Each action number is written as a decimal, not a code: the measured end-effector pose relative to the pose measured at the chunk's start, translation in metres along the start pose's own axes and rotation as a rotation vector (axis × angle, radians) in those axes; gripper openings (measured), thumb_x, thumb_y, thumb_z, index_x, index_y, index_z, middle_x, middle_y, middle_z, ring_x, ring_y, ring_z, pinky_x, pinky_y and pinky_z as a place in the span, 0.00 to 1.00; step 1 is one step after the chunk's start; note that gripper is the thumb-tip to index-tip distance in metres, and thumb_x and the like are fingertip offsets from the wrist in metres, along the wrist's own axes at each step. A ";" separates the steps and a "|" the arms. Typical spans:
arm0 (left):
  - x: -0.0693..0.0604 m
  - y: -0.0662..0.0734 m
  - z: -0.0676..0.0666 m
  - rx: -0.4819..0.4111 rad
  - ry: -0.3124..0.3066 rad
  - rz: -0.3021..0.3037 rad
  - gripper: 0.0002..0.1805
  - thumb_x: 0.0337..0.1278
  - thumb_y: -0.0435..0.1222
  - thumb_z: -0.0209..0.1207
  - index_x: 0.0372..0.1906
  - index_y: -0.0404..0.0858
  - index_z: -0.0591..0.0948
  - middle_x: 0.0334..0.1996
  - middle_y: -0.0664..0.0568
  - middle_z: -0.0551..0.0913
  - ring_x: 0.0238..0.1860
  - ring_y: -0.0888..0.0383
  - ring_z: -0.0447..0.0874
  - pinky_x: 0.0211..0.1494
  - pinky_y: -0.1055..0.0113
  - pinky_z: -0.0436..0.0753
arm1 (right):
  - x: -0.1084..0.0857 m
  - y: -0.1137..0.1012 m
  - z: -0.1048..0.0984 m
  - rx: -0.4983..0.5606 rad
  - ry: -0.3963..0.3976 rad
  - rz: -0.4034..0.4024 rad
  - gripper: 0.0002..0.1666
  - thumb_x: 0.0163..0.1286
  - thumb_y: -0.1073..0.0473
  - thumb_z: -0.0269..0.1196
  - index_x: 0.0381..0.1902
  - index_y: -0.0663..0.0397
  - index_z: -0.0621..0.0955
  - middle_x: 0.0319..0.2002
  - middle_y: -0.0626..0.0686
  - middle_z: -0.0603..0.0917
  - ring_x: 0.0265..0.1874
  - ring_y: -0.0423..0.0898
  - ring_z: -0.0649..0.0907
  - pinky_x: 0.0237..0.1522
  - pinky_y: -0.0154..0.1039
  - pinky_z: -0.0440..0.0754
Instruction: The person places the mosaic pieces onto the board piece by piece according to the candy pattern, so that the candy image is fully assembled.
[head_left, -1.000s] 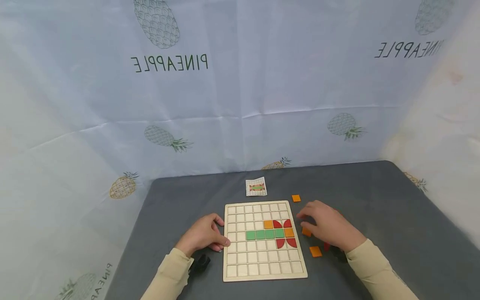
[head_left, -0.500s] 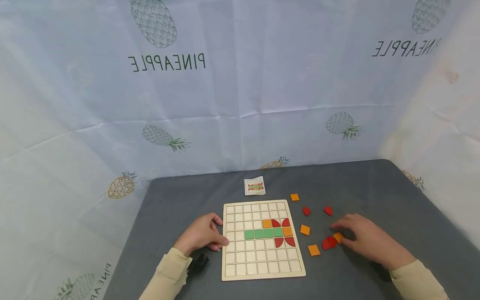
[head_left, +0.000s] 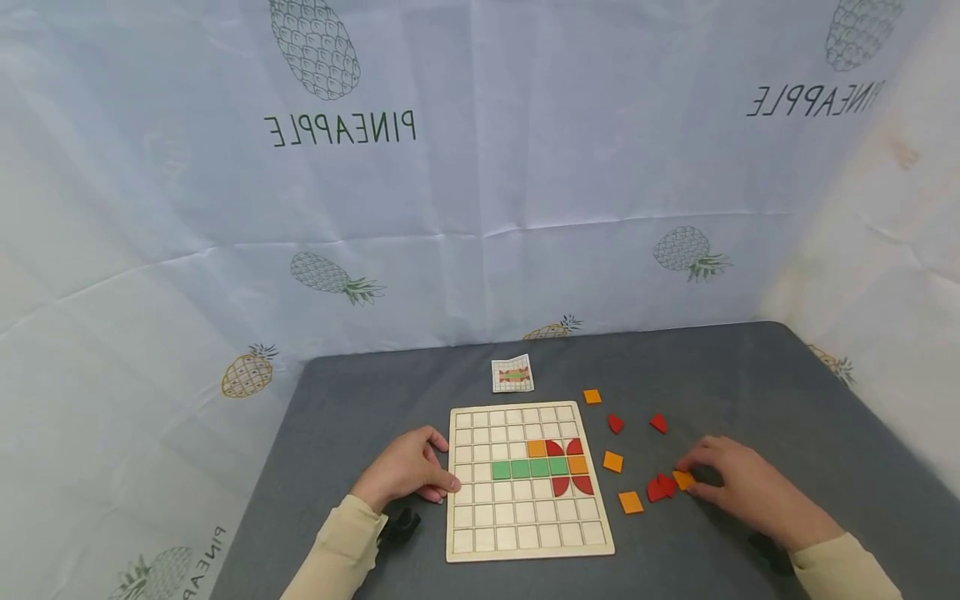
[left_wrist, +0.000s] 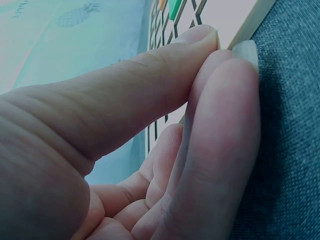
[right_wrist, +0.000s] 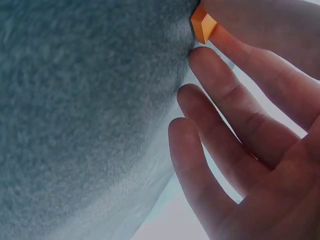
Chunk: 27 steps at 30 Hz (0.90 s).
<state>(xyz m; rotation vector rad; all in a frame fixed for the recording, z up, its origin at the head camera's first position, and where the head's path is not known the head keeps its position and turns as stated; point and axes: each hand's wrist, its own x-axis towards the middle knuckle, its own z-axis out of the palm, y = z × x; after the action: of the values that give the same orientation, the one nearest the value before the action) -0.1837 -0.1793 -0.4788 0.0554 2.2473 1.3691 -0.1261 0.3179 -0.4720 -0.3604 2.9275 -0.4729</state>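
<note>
A wooden grid board [head_left: 517, 533] lies flat in the head view, with green, orange and red tiles in some of its squares. My left hand [head_left: 408, 468] pinches the board's left edge, thumb on top; the left wrist view shows the thumb [left_wrist: 150, 75] and a finger meeting at that edge. Right of the board, my right hand [head_left: 738, 483] pinches an orange square tile [head_left: 683, 480] between thumb and index finger, low at the tabletop. In the right wrist view the orange tile [right_wrist: 202, 24] shows at the fingertips, and the other fingers are spread. Two red tiles [head_left: 661, 487] lie beside it.
A small pattern card [head_left: 513, 374] lies behind the board. Loose orange tiles [head_left: 631, 502] and red tiles [head_left: 658, 423] are scattered on the grey tabletop [head_left: 390, 383] to the board's right. A pineapple-print cloth [head_left: 465, 183] hangs around the table's back and sides.
My right hand has moved right, away from the board's edge to the orange tile, uncovering the red and orange tiles it had hidden. The left hand stays on the board.
</note>
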 end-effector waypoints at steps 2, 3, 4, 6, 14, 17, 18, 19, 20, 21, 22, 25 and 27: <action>0.000 0.001 0.000 0.004 0.004 -0.002 0.33 0.46 0.31 0.84 0.55 0.33 0.77 0.34 0.41 0.81 0.25 0.53 0.91 0.33 0.57 0.94 | -0.001 0.001 0.000 -0.007 0.013 0.002 0.13 0.62 0.55 0.81 0.43 0.35 0.90 0.43 0.39 0.85 0.44 0.45 0.84 0.44 0.48 0.89; 0.000 0.001 0.001 0.004 0.005 -0.003 0.33 0.46 0.31 0.84 0.55 0.33 0.77 0.34 0.41 0.81 0.25 0.53 0.91 0.33 0.57 0.94 | -0.002 0.000 -0.001 -0.009 0.020 0.002 0.13 0.62 0.54 0.81 0.42 0.35 0.90 0.42 0.39 0.85 0.44 0.45 0.84 0.44 0.48 0.89; 0.000 0.001 0.001 0.005 0.005 -0.004 0.33 0.46 0.30 0.84 0.55 0.33 0.77 0.34 0.41 0.81 0.25 0.53 0.91 0.33 0.57 0.94 | -0.002 0.000 -0.001 -0.013 0.029 0.001 0.12 0.62 0.54 0.81 0.42 0.35 0.90 0.42 0.39 0.85 0.44 0.45 0.84 0.44 0.48 0.89; -0.001 0.002 0.001 0.005 0.005 -0.004 0.33 0.45 0.30 0.84 0.55 0.33 0.77 0.34 0.41 0.81 0.25 0.53 0.91 0.33 0.57 0.94 | -0.001 -0.003 -0.002 -0.017 0.045 -0.006 0.11 0.63 0.52 0.81 0.42 0.35 0.90 0.41 0.39 0.86 0.43 0.44 0.85 0.45 0.49 0.89; -0.002 0.003 0.001 0.014 0.006 -0.007 0.33 0.46 0.30 0.84 0.55 0.33 0.77 0.33 0.41 0.82 0.25 0.53 0.90 0.32 0.57 0.94 | 0.013 -0.036 -0.001 0.004 0.078 -0.082 0.12 0.61 0.50 0.82 0.39 0.33 0.89 0.41 0.36 0.84 0.46 0.45 0.84 0.49 0.51 0.90; -0.002 0.003 0.001 0.014 0.007 -0.006 0.33 0.46 0.30 0.84 0.55 0.33 0.77 0.33 0.41 0.82 0.25 0.53 0.91 0.32 0.57 0.94 | 0.022 -0.056 0.001 0.014 0.076 -0.108 0.11 0.62 0.51 0.82 0.39 0.33 0.89 0.41 0.36 0.84 0.45 0.44 0.84 0.48 0.48 0.90; -0.001 0.003 0.001 0.014 0.007 -0.005 0.32 0.46 0.30 0.84 0.55 0.33 0.77 0.34 0.41 0.82 0.25 0.53 0.90 0.32 0.57 0.94 | 0.025 -0.062 0.001 0.018 0.072 -0.114 0.11 0.62 0.51 0.82 0.39 0.34 0.90 0.41 0.36 0.84 0.45 0.43 0.84 0.48 0.47 0.90; -0.001 0.003 0.001 0.014 0.008 -0.003 0.32 0.46 0.30 0.84 0.55 0.33 0.77 0.34 0.41 0.82 0.25 0.53 0.90 0.32 0.58 0.94 | 0.027 -0.069 0.002 0.023 0.068 -0.120 0.11 0.62 0.51 0.82 0.39 0.34 0.90 0.41 0.36 0.84 0.45 0.43 0.84 0.47 0.45 0.90; -0.001 0.004 0.001 0.016 0.008 -0.002 0.32 0.46 0.30 0.84 0.55 0.33 0.77 0.34 0.41 0.82 0.25 0.53 0.90 0.32 0.58 0.94 | 0.030 -0.076 0.003 0.027 0.063 -0.128 0.11 0.62 0.51 0.82 0.39 0.35 0.90 0.40 0.36 0.84 0.44 0.43 0.83 0.46 0.43 0.90; -0.001 0.004 0.001 0.017 0.009 -0.001 0.33 0.46 0.30 0.84 0.55 0.33 0.77 0.34 0.41 0.82 0.25 0.53 0.90 0.32 0.58 0.94 | 0.033 -0.083 0.004 0.031 0.061 -0.139 0.11 0.62 0.52 0.82 0.39 0.35 0.90 0.40 0.36 0.83 0.44 0.42 0.83 0.46 0.42 0.90; -0.001 0.004 0.001 0.018 0.010 0.000 0.33 0.46 0.30 0.84 0.55 0.33 0.77 0.34 0.41 0.82 0.25 0.53 0.90 0.32 0.58 0.94 | 0.036 -0.089 0.005 0.037 0.059 -0.153 0.11 0.62 0.52 0.82 0.39 0.36 0.90 0.40 0.36 0.83 0.44 0.42 0.83 0.45 0.40 0.89; -0.001 0.004 0.002 0.022 0.014 -0.002 0.33 0.46 0.30 0.84 0.55 0.33 0.77 0.34 0.41 0.82 0.25 0.53 0.90 0.32 0.58 0.94 | 0.044 -0.108 0.010 0.050 0.056 -0.201 0.10 0.62 0.54 0.82 0.38 0.38 0.90 0.38 0.36 0.83 0.42 0.41 0.81 0.41 0.36 0.87; -0.002 0.004 0.002 0.021 0.013 -0.007 0.33 0.46 0.30 0.84 0.55 0.33 0.77 0.34 0.41 0.82 0.25 0.53 0.91 0.32 0.58 0.94 | 0.049 -0.118 0.014 0.052 0.061 -0.247 0.10 0.62 0.54 0.83 0.37 0.39 0.90 0.38 0.37 0.82 0.40 0.39 0.81 0.39 0.34 0.86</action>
<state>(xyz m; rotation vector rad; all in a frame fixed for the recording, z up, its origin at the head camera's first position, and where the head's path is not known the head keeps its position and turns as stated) -0.1822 -0.1764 -0.4757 0.0460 2.2714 1.3458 -0.1456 0.1921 -0.4524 -0.7180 2.9353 -0.6016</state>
